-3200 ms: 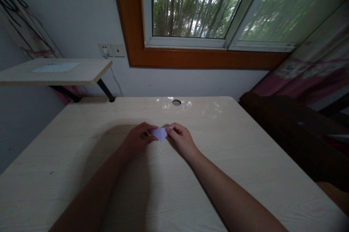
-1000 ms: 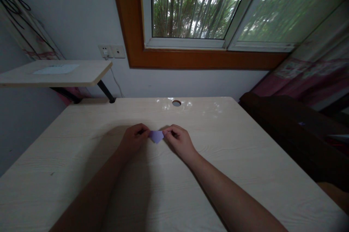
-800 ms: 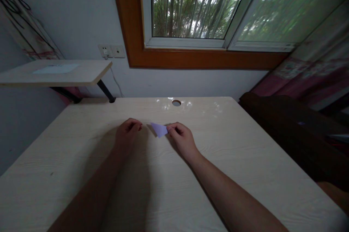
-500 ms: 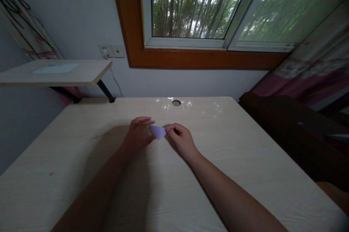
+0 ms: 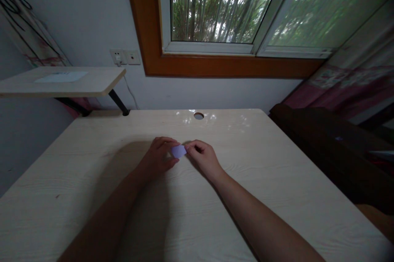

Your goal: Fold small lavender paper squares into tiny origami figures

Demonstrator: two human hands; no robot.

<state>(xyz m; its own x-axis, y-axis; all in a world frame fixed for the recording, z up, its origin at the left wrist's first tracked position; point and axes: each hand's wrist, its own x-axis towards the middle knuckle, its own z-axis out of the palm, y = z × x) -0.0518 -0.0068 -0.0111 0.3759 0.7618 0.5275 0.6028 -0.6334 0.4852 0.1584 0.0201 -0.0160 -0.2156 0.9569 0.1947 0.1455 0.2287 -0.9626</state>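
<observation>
A small piece of folded purple paper is held between my hands, over the middle of the wooden desk. My right hand pinches its right corner between thumb and index finger, the other fingers curled. At the opposite side, my left hand curves around the paper. Its index finger is at the upper edge and its thumb at the lower edge. The paper's left end is partly hidden by the left fingers.
A raised shelf with a white sheet on it stands at the back left. Near the desk's back edge is a round cable hole. Beyond it are wall sockets and a wood-framed window. Dark furniture borders the right side.
My left fingers and thumb have closed in on the paper and moved slightly right. Its outline went from a pointed triangle to a shorter, blunter shape. My right hand has barely moved.
</observation>
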